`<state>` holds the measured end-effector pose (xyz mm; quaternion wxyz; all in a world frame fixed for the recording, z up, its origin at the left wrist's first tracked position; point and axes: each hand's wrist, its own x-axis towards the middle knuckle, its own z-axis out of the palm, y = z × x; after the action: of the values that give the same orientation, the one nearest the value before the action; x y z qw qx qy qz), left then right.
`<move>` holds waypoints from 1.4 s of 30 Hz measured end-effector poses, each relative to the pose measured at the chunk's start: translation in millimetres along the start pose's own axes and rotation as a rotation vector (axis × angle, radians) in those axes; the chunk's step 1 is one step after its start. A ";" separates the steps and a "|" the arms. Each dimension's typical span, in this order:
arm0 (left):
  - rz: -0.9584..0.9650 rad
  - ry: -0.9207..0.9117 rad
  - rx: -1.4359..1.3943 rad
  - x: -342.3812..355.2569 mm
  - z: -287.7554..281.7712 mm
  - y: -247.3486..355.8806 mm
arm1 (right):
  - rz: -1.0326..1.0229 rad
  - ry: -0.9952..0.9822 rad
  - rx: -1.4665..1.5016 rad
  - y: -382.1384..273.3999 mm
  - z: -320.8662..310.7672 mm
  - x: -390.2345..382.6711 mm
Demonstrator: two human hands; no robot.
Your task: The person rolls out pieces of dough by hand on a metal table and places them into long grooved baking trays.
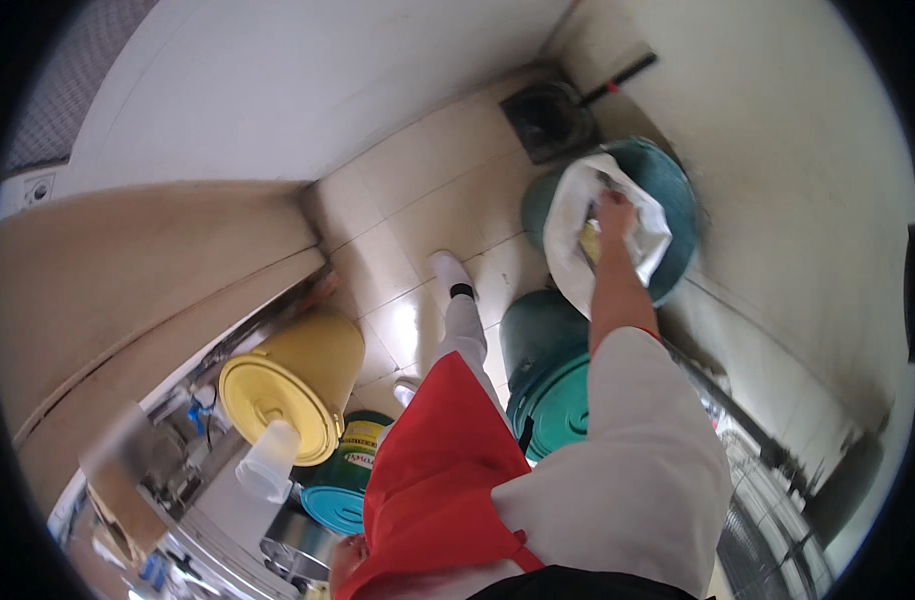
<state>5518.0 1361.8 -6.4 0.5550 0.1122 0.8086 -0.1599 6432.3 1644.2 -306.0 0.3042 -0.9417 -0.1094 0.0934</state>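
Observation:
My right arm stretches out to a green bin (678, 185) lined with a white bag (570, 225). At the bag's mouth is my right hand (616, 213), fingers looking curled around a small greyish thing (606, 181) that I cannot make out. Something yellowish (590, 240) shows inside the bag beneath the hand. My left hand (350, 556) hangs low beside my red apron (443, 450); its fingers are mostly hidden, so I cannot tell if it holds anything.
A black dustpan (550, 118) stands in the far corner. Nearer is a green bin with a lid (558, 410). To the left are a yellow lidded bin (313, 365), a clear plastic container (270, 465) and a blue lid (335, 508). Walls close in on both sides of the tiled floor (398, 240).

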 end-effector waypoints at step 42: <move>0.368 1.123 -1.749 -20.8 203.3 -458.2 | -1.921 -2.544 -0.760 45.0 -272.3 -1099.0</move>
<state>5536.1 860.6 6.7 0.0044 -0.1482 0.7537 0.6402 5451.5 1169.3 4.5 0.2687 -0.1295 0.8005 -0.5199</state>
